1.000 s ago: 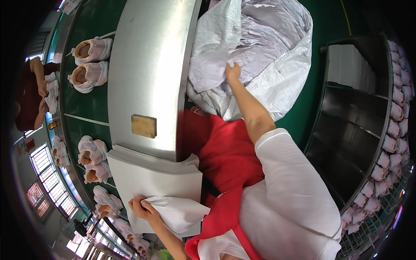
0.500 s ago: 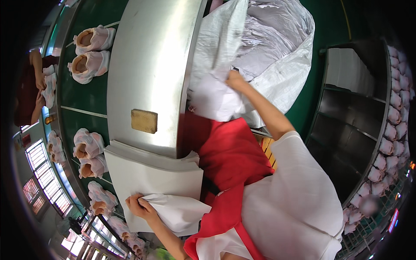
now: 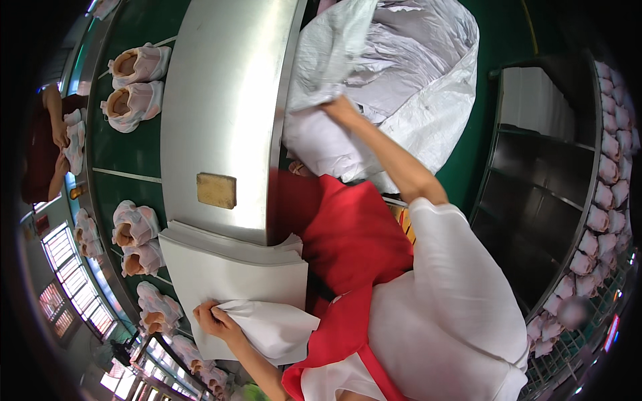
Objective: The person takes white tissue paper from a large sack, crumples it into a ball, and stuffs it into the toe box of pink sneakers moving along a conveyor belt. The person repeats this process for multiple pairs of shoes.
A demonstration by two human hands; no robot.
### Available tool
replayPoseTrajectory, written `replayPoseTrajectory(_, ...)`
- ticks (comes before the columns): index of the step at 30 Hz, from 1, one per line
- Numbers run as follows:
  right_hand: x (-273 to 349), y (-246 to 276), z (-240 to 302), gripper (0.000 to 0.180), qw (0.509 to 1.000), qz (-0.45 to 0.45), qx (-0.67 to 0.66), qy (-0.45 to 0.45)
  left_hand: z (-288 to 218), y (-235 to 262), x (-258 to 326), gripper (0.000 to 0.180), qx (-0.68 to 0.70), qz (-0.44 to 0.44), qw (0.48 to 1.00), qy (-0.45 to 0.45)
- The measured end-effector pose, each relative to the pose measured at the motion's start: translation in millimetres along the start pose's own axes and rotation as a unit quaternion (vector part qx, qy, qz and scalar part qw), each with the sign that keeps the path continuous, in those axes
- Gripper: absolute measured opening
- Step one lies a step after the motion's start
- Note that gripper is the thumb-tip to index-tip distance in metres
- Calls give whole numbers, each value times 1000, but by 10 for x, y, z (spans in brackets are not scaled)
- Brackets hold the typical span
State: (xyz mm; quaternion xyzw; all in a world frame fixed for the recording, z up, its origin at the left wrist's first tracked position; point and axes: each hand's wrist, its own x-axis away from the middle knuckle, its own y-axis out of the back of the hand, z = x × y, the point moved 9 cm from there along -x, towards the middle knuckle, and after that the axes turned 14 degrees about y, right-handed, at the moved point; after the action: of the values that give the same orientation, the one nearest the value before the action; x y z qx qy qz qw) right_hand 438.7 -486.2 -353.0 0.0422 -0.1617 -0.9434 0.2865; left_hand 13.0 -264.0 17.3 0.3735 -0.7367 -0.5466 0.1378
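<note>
My left hand [image 3: 217, 321] is closed on a folded-over white paper sheet [image 3: 267, 327], which lies across a stack of white paper [image 3: 231, 267] at the lower left. My right hand [image 3: 342, 112] reaches to the near left side of a large white woven sack [image 3: 428, 134]. Its fingers close on the sack's loose flap, though their tips are partly hidden. Crumpled whitish paper [image 3: 401, 60] fills the sack, and a pale bulge of it shows just below my right hand.
A steel worktop [image 3: 221, 107] bears a tan sponge block [image 3: 216, 190]. Pink-and-white shoes [image 3: 137, 67] stand on a green conveyor [image 3: 127, 154] at left, where another person's hands [image 3: 60, 144] hold a shoe. A dark shelf rack [image 3: 528, 187] and many wrapped bundles [image 3: 605, 194] are at right.
My right hand has moved left and slightly up along the sack, and the pale paper below it has shifted left. My left hand stays on the sheet.
</note>
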Motion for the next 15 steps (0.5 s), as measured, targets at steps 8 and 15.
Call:
replayPoseTrajectory(8, -1008, -985, 352, 32, 992, -71, 29, 96, -116, -47, -100, 20, 9, 3, 1000, -28)
replayPoseTrajectory(15, 695, 192, 863, 41, 983, 146, 91, 71, 58, 28, 66, 23, 8, -4, 1000, 3)
